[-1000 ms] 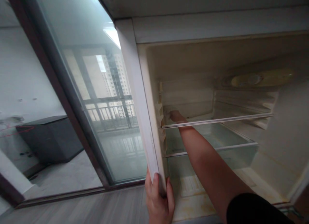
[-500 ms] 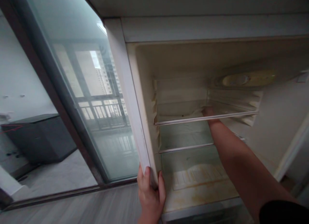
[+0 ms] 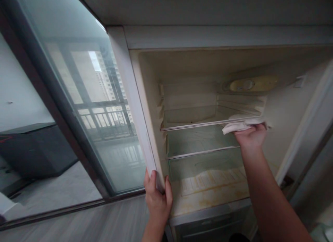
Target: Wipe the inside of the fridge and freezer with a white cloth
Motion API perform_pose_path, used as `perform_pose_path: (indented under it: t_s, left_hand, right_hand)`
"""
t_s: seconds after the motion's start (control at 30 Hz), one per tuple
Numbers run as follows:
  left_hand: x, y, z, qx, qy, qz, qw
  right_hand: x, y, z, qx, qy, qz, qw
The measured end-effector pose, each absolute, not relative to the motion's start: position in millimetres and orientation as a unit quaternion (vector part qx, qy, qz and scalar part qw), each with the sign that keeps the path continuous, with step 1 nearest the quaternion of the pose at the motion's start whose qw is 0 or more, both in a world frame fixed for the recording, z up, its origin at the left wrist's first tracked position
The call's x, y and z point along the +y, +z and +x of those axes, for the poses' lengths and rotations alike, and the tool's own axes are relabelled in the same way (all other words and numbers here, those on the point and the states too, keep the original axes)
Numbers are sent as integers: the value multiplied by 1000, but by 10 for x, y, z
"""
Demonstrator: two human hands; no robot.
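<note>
An old refrigerator [image 3: 140, 106] stands open in front of me, its inner walls yellowed. My left hand [image 3: 157, 195] is wrapped round the left edge of its body, low down. In my right hand [image 3: 252, 134] is a white cloth [image 3: 235, 126], pressed against the front edge of the upper glass shelf [image 3: 187, 125] near its right end. Below it is a second glass shelf [image 3: 197, 154]. Brownish stains mark the compartment floor [image 3: 215, 198]. Part of the cloth is hidden behind my fingers.
A yellowish lamp and dial housing [image 3: 252, 84] is on the inner right wall. At left is a sliding glass door [image 3: 109, 148] with a dark frame, and a dark cabinet [image 3: 39, 151] beyond it. A drawer compartment [image 3: 210, 228] lies below.
My right hand has come forward from deep over the upper shelf to its front right edge, bringing the cloth into clear view. My left hand keeps its hold; the view has shifted slightly.
</note>
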State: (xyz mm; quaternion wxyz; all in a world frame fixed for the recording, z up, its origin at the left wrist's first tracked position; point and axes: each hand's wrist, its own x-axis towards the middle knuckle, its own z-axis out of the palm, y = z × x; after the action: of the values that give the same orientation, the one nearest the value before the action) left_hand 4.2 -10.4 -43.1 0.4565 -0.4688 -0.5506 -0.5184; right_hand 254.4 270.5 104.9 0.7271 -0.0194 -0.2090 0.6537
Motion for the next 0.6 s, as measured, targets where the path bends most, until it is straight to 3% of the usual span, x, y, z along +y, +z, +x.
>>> perform_pose_path:
  t_s: [0.13, 0.43, 0.6]
  left_hand:
    - [-96, -419, 44, -547, -527, -472, 448]
    - [-105, -381, 54, -539, -526, -484, 445]
    - [-103, -393, 51, -545, -521, -485, 444]
  right_hand:
    - [2235, 1001, 2429, -226, 719, 34, 656]
    - [1381, 1239, 944, -252, 848, 32, 466]
    - [1394, 1279, 385, -247, 845, 17, 474]
